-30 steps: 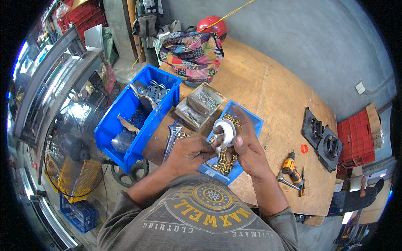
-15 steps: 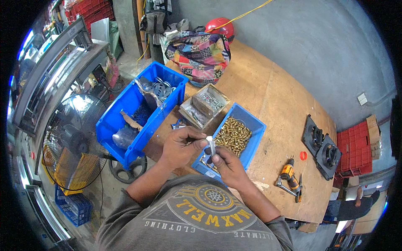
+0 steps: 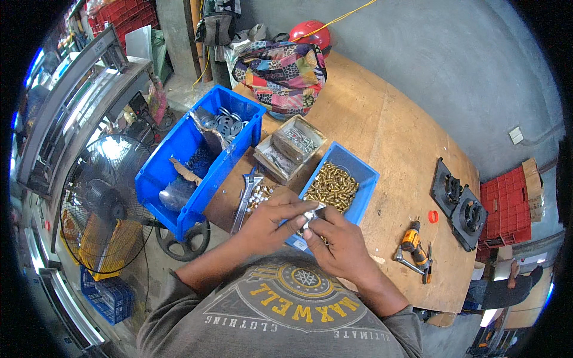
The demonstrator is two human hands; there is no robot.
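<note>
In front of my chest, my left hand [image 3: 273, 224] and my right hand [image 3: 339, 240] meet with their fingertips closed on one small silvery metal part [image 3: 311, 216]. Fingers cover much of it, so its exact kind cannot be made out. Just beyond my hands lies a blue bin [image 3: 369, 191] holding many small brass fittings [image 3: 334, 186]; my right hand hides its near end. To the left of my left hand an adjustable wrench [image 3: 243, 201] rests on the table, beside a small heap of white and brass pieces [image 3: 260, 194].
A larger blue bin [image 3: 156, 179] with grey rings stands at left, near a fan [image 3: 106, 200]. Boxes of screws [image 3: 286, 156] sit beyond my hands, a patchwork bag [image 3: 280, 74] farther back. A cordless drill [image 3: 412, 240] and black metal fixtures [image 3: 459, 203] lie at right.
My left hand has shifted right and lower, closer to my right hand, uncovering the wrench and the small pieces. The metal part has turned and is now more covered by fingers.
</note>
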